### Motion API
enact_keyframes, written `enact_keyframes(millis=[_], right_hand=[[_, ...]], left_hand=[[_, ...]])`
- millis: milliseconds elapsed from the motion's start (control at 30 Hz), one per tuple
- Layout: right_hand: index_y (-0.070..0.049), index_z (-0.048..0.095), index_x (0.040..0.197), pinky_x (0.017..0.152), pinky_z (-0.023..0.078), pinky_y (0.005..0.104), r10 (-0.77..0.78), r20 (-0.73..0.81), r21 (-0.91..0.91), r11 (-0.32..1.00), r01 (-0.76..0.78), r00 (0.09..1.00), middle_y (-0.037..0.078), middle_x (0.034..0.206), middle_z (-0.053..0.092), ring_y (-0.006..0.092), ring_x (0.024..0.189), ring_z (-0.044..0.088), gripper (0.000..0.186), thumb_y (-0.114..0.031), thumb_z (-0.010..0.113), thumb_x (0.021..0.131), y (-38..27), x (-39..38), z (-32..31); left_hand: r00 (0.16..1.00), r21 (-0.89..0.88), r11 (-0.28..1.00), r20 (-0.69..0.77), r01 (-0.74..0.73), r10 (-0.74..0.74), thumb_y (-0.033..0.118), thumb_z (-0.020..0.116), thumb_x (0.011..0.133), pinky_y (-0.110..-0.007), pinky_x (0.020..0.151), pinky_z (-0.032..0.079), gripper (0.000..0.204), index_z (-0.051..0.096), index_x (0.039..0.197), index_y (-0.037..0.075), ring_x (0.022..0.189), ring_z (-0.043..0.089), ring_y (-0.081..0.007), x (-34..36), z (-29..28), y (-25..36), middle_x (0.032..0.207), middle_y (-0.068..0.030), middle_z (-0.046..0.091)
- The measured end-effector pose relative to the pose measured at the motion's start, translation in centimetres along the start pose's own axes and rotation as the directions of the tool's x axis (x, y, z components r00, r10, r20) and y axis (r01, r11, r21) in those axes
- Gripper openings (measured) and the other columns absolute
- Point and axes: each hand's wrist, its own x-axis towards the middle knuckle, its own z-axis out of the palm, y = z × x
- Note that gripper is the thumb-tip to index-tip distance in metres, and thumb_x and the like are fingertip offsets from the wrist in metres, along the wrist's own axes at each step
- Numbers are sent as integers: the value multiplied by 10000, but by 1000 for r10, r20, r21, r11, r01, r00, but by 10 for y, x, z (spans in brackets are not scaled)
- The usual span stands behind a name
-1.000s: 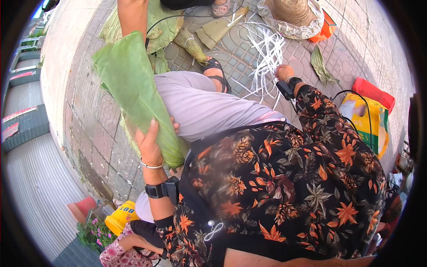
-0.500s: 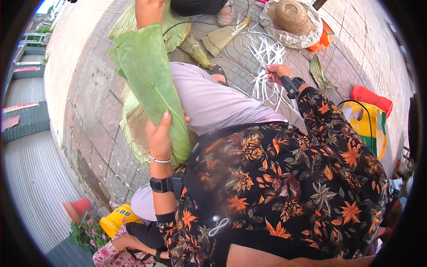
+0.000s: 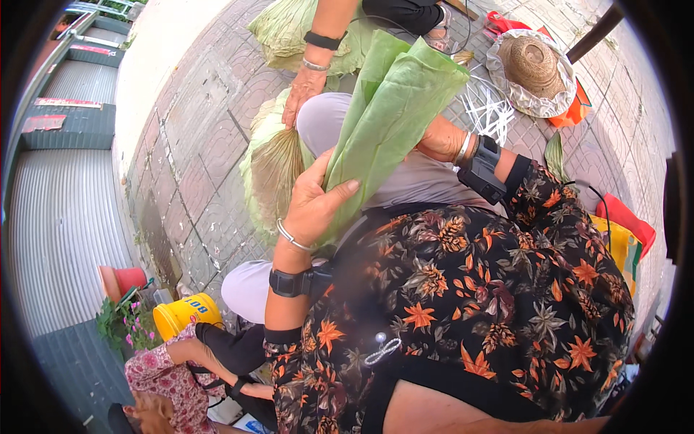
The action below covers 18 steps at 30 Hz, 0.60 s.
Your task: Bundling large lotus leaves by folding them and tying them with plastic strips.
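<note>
My left hand (image 3: pixel 314 199) grips a bundle of large folded green leaves (image 3: pixel 394 108), its thumb lying along the near side. The bundle slants up to the right over my lap. Behind its right edge is my right hand (image 3: pixel 439 139), close against the leaves, with its fingers hidden by them. To the left of my knee lies a fan-shaped pile of paler, partly browned leaves (image 3: pixel 278 170). Another person's hand (image 3: pixel 303 94) reaches down from the top onto that pile. White strips (image 3: pixel 491 108) lie loose on the paving beyond my right hand.
More pale leaves (image 3: pixel 285 32) lie at the far left. A straw hat (image 3: pixel 533 66) rests on the paving at the far right, near a single leaf (image 3: pixel 555 155). Bags (image 3: pixel 625 231) stand at the right. A yellow bucket (image 3: pixel 186 316) and a seated person (image 3: pixel 170 369) are at the lower left.
My left hand has raised the leaf bundle and swung it right. My right hand has left the white strips and come to the bundle. Another person's hand now touches the leaf pile.
</note>
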Motion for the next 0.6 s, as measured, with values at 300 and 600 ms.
enact_keyframes(millis=[300, 600], right_hand=[[-6, 607, 880, 494, 449, 253, -145, 357, -603, 718, 347, 923, 48, 636, 583, 107, 537, 558, 121, -116, 556, 880, 2, -6, 14], [1, 650, 837, 477, 407, 246, 127, 247, -729, 678, 98, 961, 32, 636, 589, 97, 507, 519, 118, -103, 596, 854, -16, -11, 16]], left_hand=[[997, -108, 992, 19, -68, 71, 57, 705, 738, -333, 1076, 283, 784, 312, 1410, -36, 1278, 398, -206, 3, -5, -14, 1354, -124, 465], [999, -111, 993, -12, 46, -47, 45, 712, 722, -329, 1061, 308, 733, 371, 1363, -56, 1265, 416, -217, 0, -8, -21, 1332, -145, 476]])
